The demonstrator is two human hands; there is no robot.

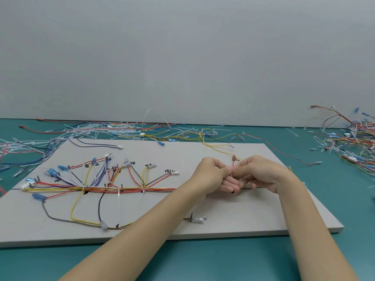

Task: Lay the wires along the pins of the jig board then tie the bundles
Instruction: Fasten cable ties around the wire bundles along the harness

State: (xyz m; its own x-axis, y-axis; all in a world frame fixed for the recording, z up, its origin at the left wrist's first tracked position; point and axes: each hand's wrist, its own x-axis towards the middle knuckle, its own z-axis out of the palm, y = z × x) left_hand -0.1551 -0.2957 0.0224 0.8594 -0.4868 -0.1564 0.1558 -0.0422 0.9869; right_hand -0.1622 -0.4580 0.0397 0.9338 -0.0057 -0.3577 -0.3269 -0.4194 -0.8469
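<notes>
Both hands met over the flat grey jig board (223,226): the left hand (213,176) and right hand (256,174) pinched a thin white cable tie (231,175) (barely visible) around the red-and-yellow wire bundle (129,189) on the teal tabletop (182,260).

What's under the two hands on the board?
The main wire bundle runs right along the board and passes beneath the left hand and right hand. A thin white tie shows between the fingers. How the bundle lies beneath them is covered.
</notes>
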